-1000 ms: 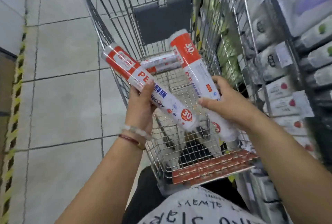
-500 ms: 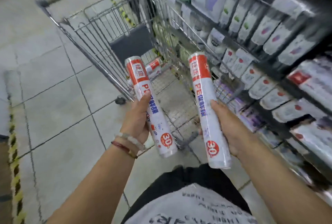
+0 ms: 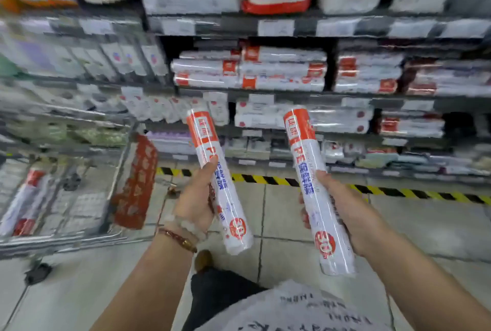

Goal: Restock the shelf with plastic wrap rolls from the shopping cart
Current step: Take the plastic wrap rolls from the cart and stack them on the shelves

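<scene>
The left hand grips one plastic wrap roll near its lower half, and the right hand wraps around a second roll, both upright in the air before the shelf. The stacked rolls there leave little headroom, so a roll pushed in at a tilt may likely dislodge its neighbours. The slick film probably slips easily. The shopping cart, at the left, carries another roll.

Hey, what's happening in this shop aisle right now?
A person is restocking plastic wrap. The left hand grips one roll and the right hand grips another roll, both held up facing the shelf, where matching rolls are stacked. The shopping cart stands to the left with at least one roll left inside.
</scene>
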